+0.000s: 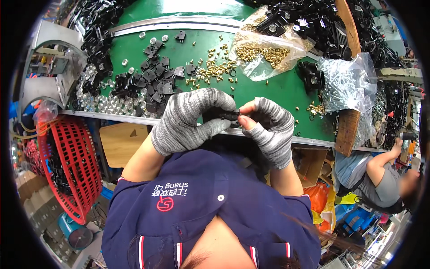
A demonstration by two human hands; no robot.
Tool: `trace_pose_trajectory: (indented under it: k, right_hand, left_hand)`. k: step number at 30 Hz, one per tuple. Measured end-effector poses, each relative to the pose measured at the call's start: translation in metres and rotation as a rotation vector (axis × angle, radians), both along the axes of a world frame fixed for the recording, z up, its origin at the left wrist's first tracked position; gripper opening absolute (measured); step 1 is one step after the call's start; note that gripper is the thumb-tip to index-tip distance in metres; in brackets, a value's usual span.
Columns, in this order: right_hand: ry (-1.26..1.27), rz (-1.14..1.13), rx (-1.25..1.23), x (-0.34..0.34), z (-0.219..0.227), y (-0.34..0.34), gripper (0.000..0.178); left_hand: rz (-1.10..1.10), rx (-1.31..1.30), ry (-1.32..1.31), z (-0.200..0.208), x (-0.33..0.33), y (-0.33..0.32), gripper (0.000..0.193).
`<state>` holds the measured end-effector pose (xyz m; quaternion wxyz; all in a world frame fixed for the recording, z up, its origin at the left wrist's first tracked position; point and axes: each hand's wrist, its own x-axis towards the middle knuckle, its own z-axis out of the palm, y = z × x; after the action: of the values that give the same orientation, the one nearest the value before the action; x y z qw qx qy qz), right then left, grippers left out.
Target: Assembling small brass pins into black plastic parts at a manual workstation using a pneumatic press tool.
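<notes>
Both of my hands wear grey striped knit gloves and meet over the near edge of the green work table. My left hand is closed around a small black plastic part, which is mostly hidden between its fingers and thumb. With bare thumb and fingertip, my right hand pinches the right end of that part. Just beyond my left hand lies a loose pile of flat black plastic pieces. Brass-coloured screws are scattered beyond my hands.
Small round metal pieces cover the table's left side. A clear bag holds brass screws; another holds silver screws, beside a wooden strip. Black assemblies heap at the back right. A red basket stands left; another person sits right.
</notes>
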<state>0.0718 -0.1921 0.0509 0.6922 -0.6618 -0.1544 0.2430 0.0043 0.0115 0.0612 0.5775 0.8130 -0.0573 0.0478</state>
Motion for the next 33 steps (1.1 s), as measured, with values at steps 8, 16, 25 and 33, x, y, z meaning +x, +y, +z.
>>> trace_pose_trajectory:
  k: [8,16,25,33]
  right_hand:
    - [-0.363,0.1,0.008,0.009,-0.011,0.0,0.019]
    - [-0.49,-0.076,-0.303,0.001,-0.02,-0.011,0.028]
    - [-0.592,0.015,-0.38,-0.015,-0.062,-0.016,0.038]
    - [-0.57,0.01,-0.306,-0.007,-0.063,-0.005,0.035]
  left_hand:
    - [-0.165,-0.192,-0.04,0.0,0.005,0.006,0.024]
    - [-0.029,-0.069,-0.042,-0.025,0.014,-0.001,0.02]
    - [-0.064,0.222,-0.266,-0.055,0.011,-0.007,0.024]
    - [0.076,0.224,-0.374,-0.063,0.01,-0.01,0.023]
